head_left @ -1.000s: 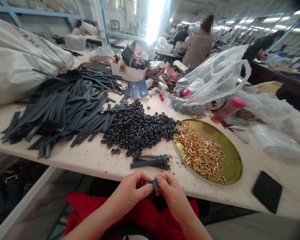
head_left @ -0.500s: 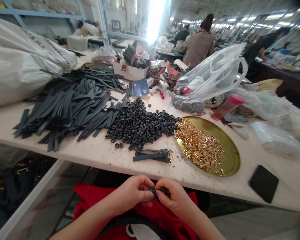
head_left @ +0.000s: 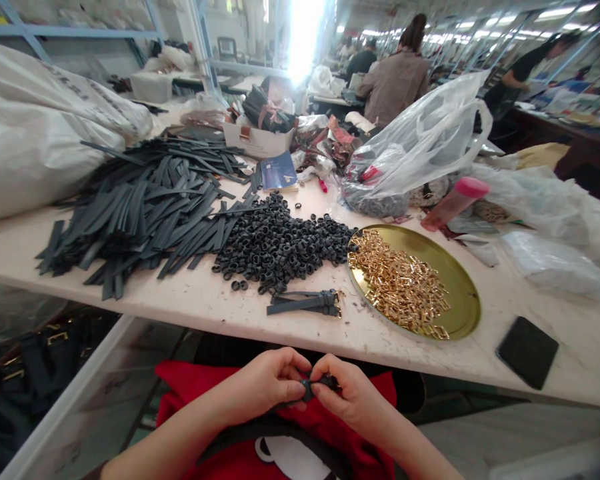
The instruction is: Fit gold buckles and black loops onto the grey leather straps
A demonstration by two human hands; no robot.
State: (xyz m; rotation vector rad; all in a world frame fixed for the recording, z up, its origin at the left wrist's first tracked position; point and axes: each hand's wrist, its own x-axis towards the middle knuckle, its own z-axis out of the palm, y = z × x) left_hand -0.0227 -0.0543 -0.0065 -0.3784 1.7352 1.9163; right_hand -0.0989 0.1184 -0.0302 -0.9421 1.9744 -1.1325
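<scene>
Over my lap, just off the table's front edge, my left hand (head_left: 279, 380) and my right hand (head_left: 336, 388) meet fingertip to fingertip. Both pinch a short dark grey strap (head_left: 307, 389), mostly covered by my fingers; its far end cannot be made out. Beyond them on the table lie a few finished-looking straps with gold buckles (head_left: 305, 303). Behind these is a heap of small dark strap loops (head_left: 285, 247). A round gold tray (head_left: 463, 300) to the right holds a pile of gold buckles (head_left: 400, 283).
Many loose dark strips (head_left: 150, 200) are heaped at the left beside a white sack (head_left: 35, 133). A black phone (head_left: 527, 351) lies near the right front edge. A pink-capped jar (head_left: 455, 203) and a clear plastic bag (head_left: 420, 153) stand behind the tray. Other people sit farther back.
My hands stay together with the strap between them, and a little more of its dark piece shows between the fingertips. The view has tilted slightly down.
</scene>
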